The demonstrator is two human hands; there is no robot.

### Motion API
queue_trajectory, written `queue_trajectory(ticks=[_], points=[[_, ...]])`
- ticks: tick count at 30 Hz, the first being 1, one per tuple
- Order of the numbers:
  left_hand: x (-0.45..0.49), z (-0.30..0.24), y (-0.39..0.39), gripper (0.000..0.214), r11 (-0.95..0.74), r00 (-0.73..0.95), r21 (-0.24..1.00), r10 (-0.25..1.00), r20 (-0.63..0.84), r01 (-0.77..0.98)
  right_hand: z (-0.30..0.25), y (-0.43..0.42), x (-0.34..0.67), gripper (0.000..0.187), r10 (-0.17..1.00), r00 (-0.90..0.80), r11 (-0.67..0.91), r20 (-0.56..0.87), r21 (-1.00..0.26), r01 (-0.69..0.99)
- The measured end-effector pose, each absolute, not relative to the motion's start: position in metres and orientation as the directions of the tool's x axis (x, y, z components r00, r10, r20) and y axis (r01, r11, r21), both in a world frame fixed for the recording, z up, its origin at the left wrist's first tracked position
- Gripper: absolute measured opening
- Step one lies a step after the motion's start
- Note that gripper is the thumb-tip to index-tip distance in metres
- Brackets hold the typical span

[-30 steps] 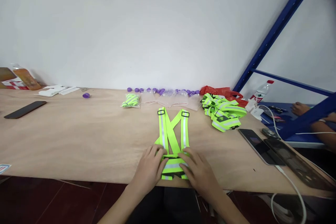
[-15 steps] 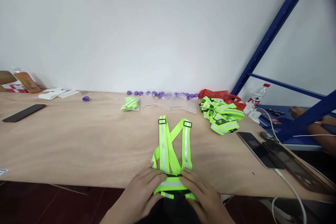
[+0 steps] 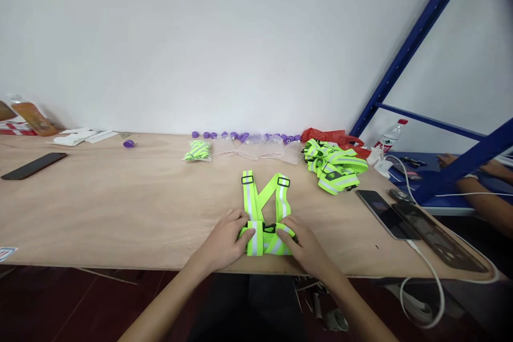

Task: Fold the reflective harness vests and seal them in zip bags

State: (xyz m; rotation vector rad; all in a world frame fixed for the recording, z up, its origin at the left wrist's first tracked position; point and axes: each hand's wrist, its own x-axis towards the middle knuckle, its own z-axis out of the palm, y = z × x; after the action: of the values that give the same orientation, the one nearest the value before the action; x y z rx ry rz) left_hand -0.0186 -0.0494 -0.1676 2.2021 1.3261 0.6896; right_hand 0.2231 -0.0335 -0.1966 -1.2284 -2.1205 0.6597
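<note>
A neon-yellow reflective strap vest (image 3: 265,206) lies on the wooden table (image 3: 120,208) near its front edge, its two shoulder straps with black buckles pointing away from me. Its lower part is folded up into a thick bundle. My left hand (image 3: 225,241) grips the left side of that bundle, fingers curled over it. My right hand (image 3: 303,246) holds the right side the same way, thumb on top.
A pile of more yellow vests (image 3: 333,170) and a red bag (image 3: 328,137) lie at the back right. One bagged vest (image 3: 197,150), clear bags and purple caps (image 3: 244,137) line the wall. Phones (image 3: 385,214) with a white cable sit right, a black phone (image 3: 32,165) left. Another person's arms (image 3: 479,192) rest at far right.
The vest's lower end has been folded up from the table's edge onto the straps, so the laid-out part is shorter. Both hands moved forward with the fold and stay on it.
</note>
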Motion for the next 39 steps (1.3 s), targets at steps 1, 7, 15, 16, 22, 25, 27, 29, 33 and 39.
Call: queue_trajectory(ticks=[1, 7, 15, 16, 22, 25, 27, 29, 33, 39], points=[[-0.019, -0.169, -0.047, 0.03, -0.415, 0.405, 0.626, 0.899, 0.168, 0.66, -0.198, -0.032, 0.223, 0.027, 0.882, -0.398, 0.459, 0.252, -0.647, 0.609], [-0.017, -0.181, -0.04, 0.026, -0.393, 0.341, 0.605, 0.917, 0.205, 0.692, -0.217, -0.027, 0.224, 0.03, 0.81, -0.285, 0.516, 0.512, -0.393, 0.761], [-0.023, -0.192, -0.059, 0.032, -0.557, 0.466, 0.451, 0.83, 0.306, 0.697, -0.22, -0.042, 0.226, 0.03, 0.702, -0.489, 0.655, 0.517, -0.2, 0.729], [-0.026, -0.193, -0.064, 0.043, -0.558, 0.474, 0.456, 0.83, 0.293, 0.694, -0.218, -0.046, 0.229, 0.036, 0.697, -0.518, 0.673, 0.495, -0.203, 0.712], [-0.036, -0.203, -0.103, 0.074, -0.555, 0.507, 0.458, 0.829, 0.236, 0.694, -0.217, -0.073, 0.245, 0.07, 0.663, -0.638, 0.738, 0.392, -0.2, 0.644], [-0.029, -0.209, -0.118, 0.071, -0.551, 0.484, 0.426, 0.834, 0.264, 0.717, -0.223, -0.083, 0.244, 0.06, 0.641, -0.641, 0.753, 0.422, -0.186, 0.631], [-0.022, -0.212, -0.123, 0.069, -0.552, 0.464, 0.422, 0.834, 0.3, 0.719, -0.226, -0.086, 0.243, 0.056, 0.622, -0.645, 0.768, 0.445, -0.184, 0.613], [-0.017, -0.215, -0.124, 0.065, -0.553, 0.438, 0.45, 0.832, 0.34, 0.702, -0.226, -0.085, 0.242, 0.053, 0.614, -0.649, 0.778, 0.449, -0.202, 0.595], [-0.017, -0.213, -0.116, 0.047, -0.564, 0.418, 0.518, 0.825, 0.38, 0.643, -0.22, -0.078, 0.241, 0.045, 0.621, -0.668, 0.783, 0.409, -0.288, 0.552], [-0.014, -0.191, -0.085, 0.026, -0.575, 0.434, 0.532, 0.818, 0.378, 0.621, -0.203, -0.065, 0.239, 0.036, 0.743, -0.587, 0.65, 0.32, -0.552, 0.522]])
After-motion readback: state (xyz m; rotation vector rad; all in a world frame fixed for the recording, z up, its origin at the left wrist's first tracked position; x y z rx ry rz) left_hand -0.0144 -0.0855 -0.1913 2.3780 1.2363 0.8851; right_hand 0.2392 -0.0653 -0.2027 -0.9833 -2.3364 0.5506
